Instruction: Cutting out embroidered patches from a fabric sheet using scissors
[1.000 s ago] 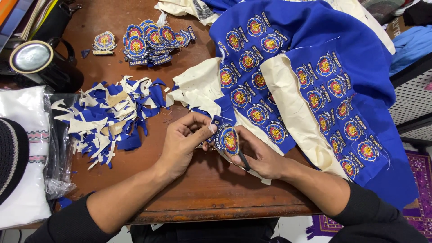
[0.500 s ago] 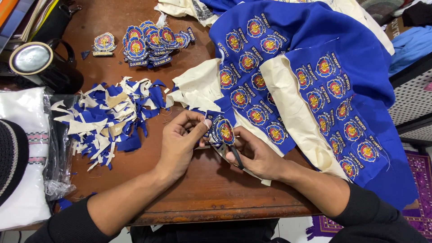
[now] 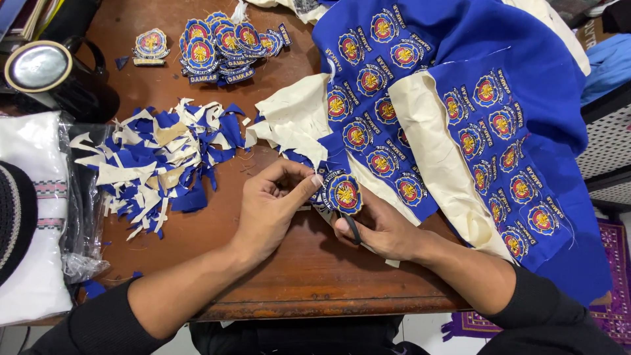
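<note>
My left hand [image 3: 273, 204] pinches the edge of a round embroidered badge [image 3: 344, 192] between thumb and fingers. My right hand [image 3: 381, 230] grips black-handled scissors [image 3: 351, 228], their blades hidden under the badge. The badge lies at the near edge of a big blue cloth [image 3: 473, 98] covered with rows of the same badges and backed with cream fabric. Both hands rest on the brown wooden table [image 3: 309, 263].
A heap of blue and cream offcuts [image 3: 158, 161] lies left of my hands. A pile of cut-out badges [image 3: 220, 46] sits at the far side, one single badge [image 3: 151, 46] beside it. A black round container [image 3: 46, 72], folded white cloth [image 3: 33, 217] and plastic wrap lie at the left.
The badge has turned between my hands and the scissors have shifted along its edge. My left thumb now presses on the badge's left rim.
</note>
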